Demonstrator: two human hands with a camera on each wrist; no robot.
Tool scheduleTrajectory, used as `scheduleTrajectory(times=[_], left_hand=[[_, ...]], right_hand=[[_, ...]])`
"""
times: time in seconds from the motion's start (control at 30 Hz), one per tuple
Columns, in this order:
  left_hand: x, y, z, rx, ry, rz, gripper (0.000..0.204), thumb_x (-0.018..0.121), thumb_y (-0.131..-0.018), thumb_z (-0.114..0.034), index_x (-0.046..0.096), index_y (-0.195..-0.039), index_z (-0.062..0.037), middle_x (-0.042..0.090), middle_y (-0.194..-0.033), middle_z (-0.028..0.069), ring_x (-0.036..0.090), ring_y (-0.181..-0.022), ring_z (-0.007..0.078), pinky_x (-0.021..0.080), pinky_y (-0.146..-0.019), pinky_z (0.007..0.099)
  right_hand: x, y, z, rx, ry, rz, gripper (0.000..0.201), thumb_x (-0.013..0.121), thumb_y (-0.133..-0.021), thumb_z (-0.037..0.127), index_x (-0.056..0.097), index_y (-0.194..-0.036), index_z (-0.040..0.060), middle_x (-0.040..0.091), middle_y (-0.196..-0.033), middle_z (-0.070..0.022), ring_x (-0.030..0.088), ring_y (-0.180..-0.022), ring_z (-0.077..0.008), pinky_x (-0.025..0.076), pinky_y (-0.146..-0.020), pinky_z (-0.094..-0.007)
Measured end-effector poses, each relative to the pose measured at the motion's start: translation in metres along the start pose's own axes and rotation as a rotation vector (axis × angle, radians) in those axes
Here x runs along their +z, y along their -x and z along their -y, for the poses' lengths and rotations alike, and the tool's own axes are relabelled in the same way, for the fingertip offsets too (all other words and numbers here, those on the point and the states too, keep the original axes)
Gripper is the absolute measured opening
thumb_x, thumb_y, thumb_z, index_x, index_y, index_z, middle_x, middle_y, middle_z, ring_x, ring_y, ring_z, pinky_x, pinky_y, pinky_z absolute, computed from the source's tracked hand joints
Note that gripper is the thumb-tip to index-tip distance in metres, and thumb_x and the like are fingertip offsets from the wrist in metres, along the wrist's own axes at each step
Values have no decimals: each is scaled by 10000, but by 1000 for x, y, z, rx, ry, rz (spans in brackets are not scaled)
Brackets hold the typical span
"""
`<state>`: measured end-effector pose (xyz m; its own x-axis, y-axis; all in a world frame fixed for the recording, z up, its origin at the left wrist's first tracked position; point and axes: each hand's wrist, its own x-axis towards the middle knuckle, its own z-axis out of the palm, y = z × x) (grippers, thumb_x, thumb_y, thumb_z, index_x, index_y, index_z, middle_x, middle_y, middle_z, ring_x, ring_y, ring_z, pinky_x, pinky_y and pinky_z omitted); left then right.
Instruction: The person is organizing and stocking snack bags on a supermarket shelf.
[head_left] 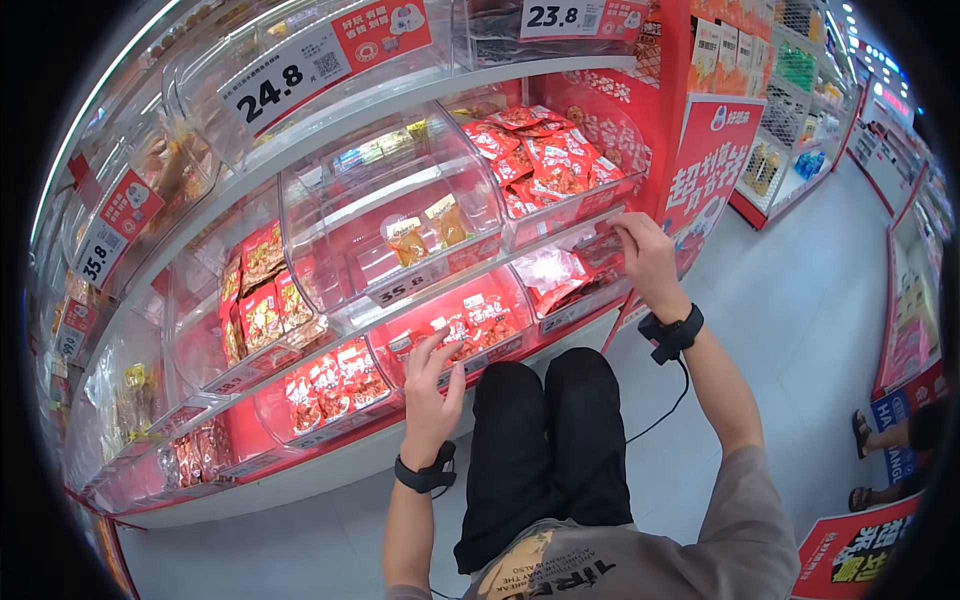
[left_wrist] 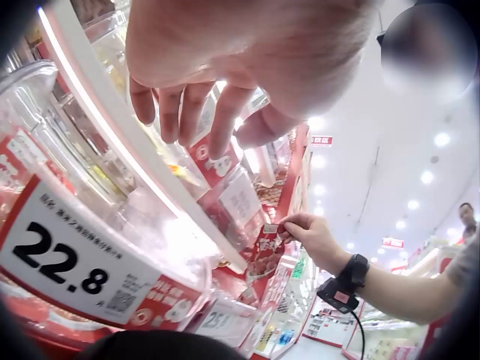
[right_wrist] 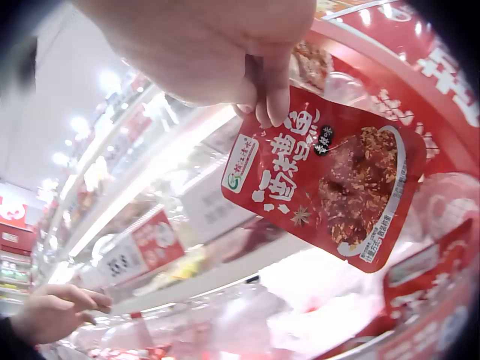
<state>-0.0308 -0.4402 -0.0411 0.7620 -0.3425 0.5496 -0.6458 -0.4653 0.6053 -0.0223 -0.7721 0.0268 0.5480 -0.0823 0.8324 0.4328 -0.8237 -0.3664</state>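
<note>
My right hand [head_left: 650, 262] pinches the top edge of a red snack packet [right_wrist: 322, 180] between thumb and fingers. Printed on the packet are white Chinese characters and a picture of seasoned meat pieces. It hangs over a low bin at the right, where another red packet [right_wrist: 420, 274] and crumpled clear plastic [head_left: 548, 270] lie. My left hand [head_left: 432, 395] holds nothing. Its fingers are spread and slightly bent in front of the lower bin of red packets [head_left: 480, 322]. The left wrist view has this hand palm-side, and the held packet beyond it.
Clear-walled bins in tiers curve from left to right. A heaped bin of red packets [head_left: 550, 165] sits above the right hand, and two brown packets [head_left: 408, 242] lie in a middle bin. A price tag [left_wrist: 71, 262] fronts the shelf. Another person's feet [head_left: 868, 440] show at the right.
</note>
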Motion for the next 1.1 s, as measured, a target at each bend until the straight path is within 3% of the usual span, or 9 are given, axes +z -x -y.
scheduleTrajectory(times=[0.23,0.27,0.4,0.5,0.7,0.83,0.87,0.93,1.1], left_hand=[[7,-14,-59,-51,503,-105,645,707,-771,-76,406,-1337,-13,559,-1242,172,568,-1113,280,461,-890,365],[13,-16,-64,-74,522,-209,510,700,-783,-70,509,-1251,-4,638,-1082,160,624,-995,230,480,-817,326],[28,-10,-14,-220,421,-272,142,651,-823,-48,649,-937,37,635,-682,116,571,-617,121,443,-614,278],[23,-18,6,-270,257,-220,149,647,-831,-70,635,-920,48,636,-711,127,551,-613,129,437,-613,278],[33,-14,54,-312,152,-162,269,657,-831,-129,605,-1048,21,657,-754,145,629,-652,215,463,-627,301],[25,-14,59,-467,118,-49,386,646,-829,-119,537,-1180,-1,658,-951,169,643,-831,269,474,-720,319],[27,-13,61,-372,18,-105,418,632,-830,-114,510,-1216,-10,618,-1052,167,605,-930,272,453,-777,340],[33,-11,65,-175,-180,-216,486,604,-831,-104,454,-1288,-30,537,-1253,162,529,-1128,278,410,-890,383],[39,-7,63,-72,-555,43,548,534,-850,-144,376,-1369,-68,417,-1376,128,350,-1309,246,250,-1020,450]], right_hand=[[8,3,109,315,-631,188,133,546,-871,-39,628,-975,-32,627,-915,-94,630,-804,-149,510,-689,-256],[14,5,117,364,-735,228,141,535,-889,-37,630,-992,-33,624,-939,-81,625,-816,-116,514,-700,-232],[54,15,117,88,-585,216,163,575,-850,-37,626,-1004,-20,613,-922,-99,635,-786,-161,515,-690,-268],[85,23,111,-11,-409,223,154,607,-819,-20,621,-972,-14,601,-893,-119,627,-773,-230,508,-679,-309],[144,48,88,-26,-325,315,108,591,-828,39,602,-914,-25,585,-899,-173,597,-816,-353,488,-696,-399],[174,56,72,312,-327,555,141,625,-804,76,637,-910,-16,612,-900,-188,600,-826,-366,483,-745,-431],[180,58,67,347,-262,652,173,623,-801,86,643,-944,-8,612,-926,-197,597,-837,-372,477,-771,-438],[195,71,57,231,-269,618,180,597,-811,71,644,-967,-4,612,-937,-201,595,-843,-370,477,-778,-435],[198,80,48,5,-329,513,219,565,-822,60,647,-1020,10,621,-938,-191,603,-866,-353,480,-797,-413]])
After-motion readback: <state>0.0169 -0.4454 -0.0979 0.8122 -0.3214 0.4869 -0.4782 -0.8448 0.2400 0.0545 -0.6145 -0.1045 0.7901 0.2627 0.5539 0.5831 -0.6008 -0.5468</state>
